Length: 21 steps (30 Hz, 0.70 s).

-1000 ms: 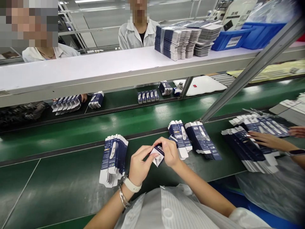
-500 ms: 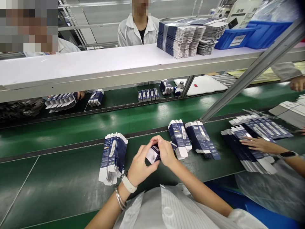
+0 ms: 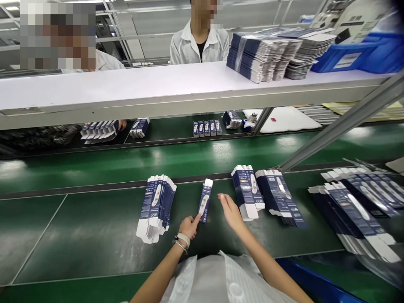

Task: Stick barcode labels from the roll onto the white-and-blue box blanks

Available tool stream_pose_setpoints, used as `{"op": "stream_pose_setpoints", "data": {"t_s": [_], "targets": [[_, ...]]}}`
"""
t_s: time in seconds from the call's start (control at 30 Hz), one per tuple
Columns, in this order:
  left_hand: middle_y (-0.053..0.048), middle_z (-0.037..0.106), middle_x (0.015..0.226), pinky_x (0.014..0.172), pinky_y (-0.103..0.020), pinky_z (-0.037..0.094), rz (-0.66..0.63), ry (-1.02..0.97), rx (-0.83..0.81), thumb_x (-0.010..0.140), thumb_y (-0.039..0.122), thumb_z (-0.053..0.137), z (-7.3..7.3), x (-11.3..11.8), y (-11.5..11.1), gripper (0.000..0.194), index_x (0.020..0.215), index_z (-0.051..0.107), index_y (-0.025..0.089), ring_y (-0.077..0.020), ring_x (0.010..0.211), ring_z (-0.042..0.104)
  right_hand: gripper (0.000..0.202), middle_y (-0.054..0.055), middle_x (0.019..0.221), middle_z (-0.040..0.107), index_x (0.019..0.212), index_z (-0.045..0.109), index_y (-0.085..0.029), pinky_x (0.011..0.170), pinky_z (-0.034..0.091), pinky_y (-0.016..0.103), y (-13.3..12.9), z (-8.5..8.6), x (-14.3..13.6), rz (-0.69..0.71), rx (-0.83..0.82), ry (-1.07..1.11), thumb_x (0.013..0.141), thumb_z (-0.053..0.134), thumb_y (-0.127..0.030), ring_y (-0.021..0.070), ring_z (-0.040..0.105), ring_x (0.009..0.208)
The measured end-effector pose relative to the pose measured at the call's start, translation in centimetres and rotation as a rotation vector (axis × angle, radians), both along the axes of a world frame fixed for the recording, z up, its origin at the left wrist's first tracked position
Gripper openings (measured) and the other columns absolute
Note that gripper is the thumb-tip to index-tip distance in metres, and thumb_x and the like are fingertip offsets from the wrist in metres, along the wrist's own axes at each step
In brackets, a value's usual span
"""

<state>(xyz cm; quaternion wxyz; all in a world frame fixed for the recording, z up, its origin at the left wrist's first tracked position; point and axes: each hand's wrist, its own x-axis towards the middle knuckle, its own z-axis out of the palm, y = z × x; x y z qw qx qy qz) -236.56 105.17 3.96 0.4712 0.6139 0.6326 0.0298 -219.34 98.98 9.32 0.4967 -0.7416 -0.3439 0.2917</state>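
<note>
A single blue-and-white box (image 3: 205, 198) is tilted over the dark green work surface in the middle. My left hand (image 3: 189, 226) has its fingers on the lower end of that box. To the right of the box, my right hand (image 3: 229, 210) is held apart from it, fingers extended, with nothing in them. Left of my hands stands a fanned stack of flat blue cartons (image 3: 155, 206). Just right of my right hand lies another carton stack (image 3: 248, 189), with a further carton stack (image 3: 279, 195) beside it.
More cartons (image 3: 353, 214) lie at the far right. Across the green belt (image 3: 176, 158) are small upright boxes (image 3: 206, 128). A white shelf (image 3: 126, 86) holds bundled cartons (image 3: 261, 54) and a blue bin (image 3: 342, 57). Two people in white coats are behind it.
My hands have moved apart. The box between them now shows its long printed face, with only my left hand on it. The other person's hand at the right has left the view, and the camera view has shifted.
</note>
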Motion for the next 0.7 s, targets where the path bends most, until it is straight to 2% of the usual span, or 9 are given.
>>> {"op": "stream_pose_setpoints", "data": {"t_s": [0.1, 0.17, 0.23, 0.3, 0.37, 0.43, 0.57, 0.63, 0.7], "targets": [[-0.011, 0.055, 0.116, 0.093, -0.040, 0.041, 0.072, 0.059, 0.245, 0.086, 0.049, 0.048, 2.4, -2.8, 3.3, 0.040, 0.110, 0.054, 0.017, -0.0232, 0.111, 0.051, 0.049, 0.009, 0.102, 0.066, 0.096, 0.064, -0.021, 0.093, 0.041, 0.044, -0.2, -1.1, -0.2, 0.005, -0.048, 0.039, 0.082, 0.039, -0.061, 0.0261, 0.059, 0.101], [-0.016, 0.036, 0.138, 0.102, -0.044, 0.032, 0.164, 0.129, 0.377, 0.085, 0.052, 0.046, 3.8, -5.1, 6.3, 0.058, 0.130, 0.038, 0.018, -0.0310, 0.131, 0.030, 0.049, 0.009, 0.101, 0.066, 0.096, 0.063, -0.021, 0.092, 0.042, 0.045, 0.0, -1.5, -0.3, 0.010, -0.067, 0.063, 0.081, 0.040, -0.062, 0.0269, 0.060, 0.100], [-0.023, 0.022, 0.144, 0.102, -0.051, 0.027, 0.238, 0.205, 0.411, 0.076, 0.052, 0.055, 4.6, -7.2, 9.1, 0.084, 0.140, 0.019, 0.011, -0.0391, 0.134, 0.020, 0.049, 0.009, 0.100, 0.067, 0.095, 0.063, -0.022, 0.091, 0.042, 0.045, 0.4, -1.5, -0.5, 0.023, -0.071, 0.085, 0.080, 0.040, -0.062, 0.0272, 0.060, 0.099], [-0.028, 0.029, 0.139, 0.100, -0.054, 0.027, 0.260, 0.249, 0.377, 0.065, 0.050, 0.067, 4.7, -8.7, 11.2, 0.099, 0.139, 0.018, 0.006, -0.0448, 0.129, 0.027, 0.048, 0.008, 0.099, 0.067, 0.095, 0.063, -0.022, 0.092, 0.041, 0.045, 0.9, -1.2, -0.9, 0.039, -0.067, 0.108, 0.079, 0.042, -0.062, 0.0274, 0.060, 0.099], [-0.028, 0.039, 0.132, 0.097, -0.054, 0.030, 0.252, 0.257, 0.344, 0.059, 0.046, 0.071, 4.7, -9.5, 12.2, 0.100, 0.137, 0.024, 0.004, -0.0456, 0.123, 0.036, 0.047, 0.008, 0.099, 0.066, 0.095, 0.063, -0.023, 0.093, 0.040, 0.047, 1.4, -0.8, -1.2, 0.050, -0.057, 0.135, 0.078, 0.044, -0.062, 0.0280, 0.059, 0.100], [-0.028, 0.041, 0.130, 0.097, -0.053, 0.031, 0.245, 0.244, 0.349, 0.060, 0.044, 0.069, 5.0, -9.7, 12.4, 0.096, 0.135, 0.027, 0.004, -0.0451, 0.122, 0.038, 0.046, 0.008, 0.100, 0.066, 0.095, 0.062, -0.023, 0.094, 0.038, 0.048, 1.7, -0.4, -1.4, 0.054, -0.043, 0.169, 0.077, 0.045, -0.062, 0.0288, 0.058, 0.102], [-0.025, 0.029, 0.140, 0.106, -0.054, 0.019, 0.207, 0.142, 0.446, 0.065, 0.045, 0.064, 7.1, -9.0, 10.6, 0.091, 0.137, 0.021, 0.008, -0.0417, 0.132, 0.024, 0.047, 0.011, 0.105, 0.064, 0.098, 0.060, -0.022, 0.097, 0.035, 0.051, 2.0, 0.6, -2.1, 0.097, 0.010, 0.281, 0.074, 0.052, -0.062, 0.0291, 0.056, 0.105], [-0.019, 0.031, 0.141, 0.110, -0.044, 0.022, 0.108, 0.016, 0.472, 0.066, 0.047, 0.065, 8.5, -7.8, 8.6, 0.090, 0.137, 0.022, 0.013, -0.0328, 0.133, 0.028, 0.055, 0.011, 0.115, 0.060, 0.107, 0.057, -0.022, 0.098, 0.036, 0.050, 2.3, 1.6, -2.9, 0.176, 0.068, 0.367, 0.069, 0.060, -0.061, 0.0272, 0.055, 0.109], [-0.012, 0.040, 0.138, 0.107, -0.033, 0.031, -0.040, -0.160, 0.443, 0.064, 0.048, 0.069, 9.9, -6.3, 6.3, 0.089, 0.135, 0.025, 0.019, -0.0235, 0.129, 0.038, 0.073, 0.010, 0.123, 0.056, 0.118, 0.053, -0.024, 0.097, 0.039, 0.046, 2.9, 3.1, -4.0, 0.294, 0.142, 0.464, 0.057, 0.070, -0.062, 0.0254, 0.054, 0.112]]}}
